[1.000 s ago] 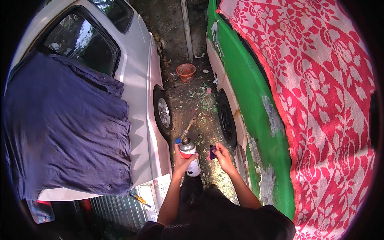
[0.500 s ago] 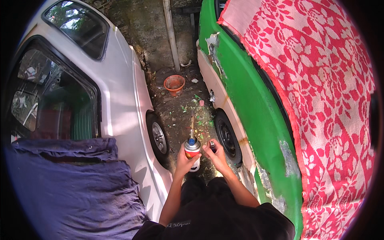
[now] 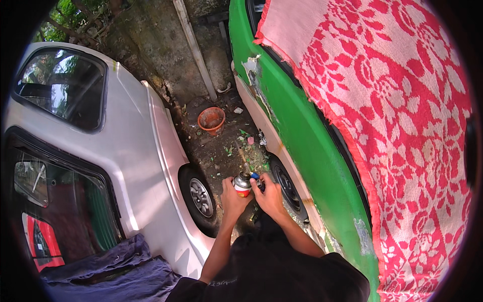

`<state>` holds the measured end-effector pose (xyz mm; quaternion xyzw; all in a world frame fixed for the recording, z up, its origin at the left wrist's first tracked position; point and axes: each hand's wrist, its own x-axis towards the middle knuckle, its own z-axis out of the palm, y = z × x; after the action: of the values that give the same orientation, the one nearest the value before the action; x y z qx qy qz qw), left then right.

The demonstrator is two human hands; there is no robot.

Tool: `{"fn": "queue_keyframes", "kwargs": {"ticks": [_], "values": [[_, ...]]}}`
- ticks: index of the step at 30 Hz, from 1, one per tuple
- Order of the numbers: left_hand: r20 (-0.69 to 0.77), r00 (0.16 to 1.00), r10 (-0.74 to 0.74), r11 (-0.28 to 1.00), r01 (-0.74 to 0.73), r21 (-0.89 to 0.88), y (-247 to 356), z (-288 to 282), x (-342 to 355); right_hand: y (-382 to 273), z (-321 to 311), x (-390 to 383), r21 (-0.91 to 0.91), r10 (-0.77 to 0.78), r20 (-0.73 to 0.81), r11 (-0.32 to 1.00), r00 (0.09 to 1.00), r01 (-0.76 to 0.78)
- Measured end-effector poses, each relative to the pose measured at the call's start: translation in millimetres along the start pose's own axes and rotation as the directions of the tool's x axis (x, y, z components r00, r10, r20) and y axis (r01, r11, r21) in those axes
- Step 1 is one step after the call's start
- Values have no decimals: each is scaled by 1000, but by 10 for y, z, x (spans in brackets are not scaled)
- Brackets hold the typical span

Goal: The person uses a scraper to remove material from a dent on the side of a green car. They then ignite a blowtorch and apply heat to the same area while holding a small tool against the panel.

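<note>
Your left hand (image 3: 234,200) is wrapped around the can (image 3: 242,184), held between the white car (image 3: 136,151) and the green car (image 3: 322,161); your right hand (image 3: 270,196) is clamped on a dark lighter (image 3: 261,186) beside the blue knob (image 3: 254,175). Likely light, stiff and slick-sided, the can should grip best around its body, below the nozzle (image 3: 241,153).

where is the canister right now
In the head view, the canister is just below centre, held in the left hand, with the right hand at its right.
</note>
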<state>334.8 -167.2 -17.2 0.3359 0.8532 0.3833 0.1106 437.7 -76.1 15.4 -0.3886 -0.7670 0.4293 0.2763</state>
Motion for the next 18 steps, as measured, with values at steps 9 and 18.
{"fn": "queue_keyframes", "kwargs": {"ticks": [9, 18], "values": [[4, 997, -72, 996, 72, 55, 242, 112, 837, 80, 69, 919, 9, -96, -32, 995, 995, 97], [-89, 996, 27, 999, -25, 26, 248, 15, 1483, -57, 287, 1539, 147, -37, -67, 988, 997, 47]]}}
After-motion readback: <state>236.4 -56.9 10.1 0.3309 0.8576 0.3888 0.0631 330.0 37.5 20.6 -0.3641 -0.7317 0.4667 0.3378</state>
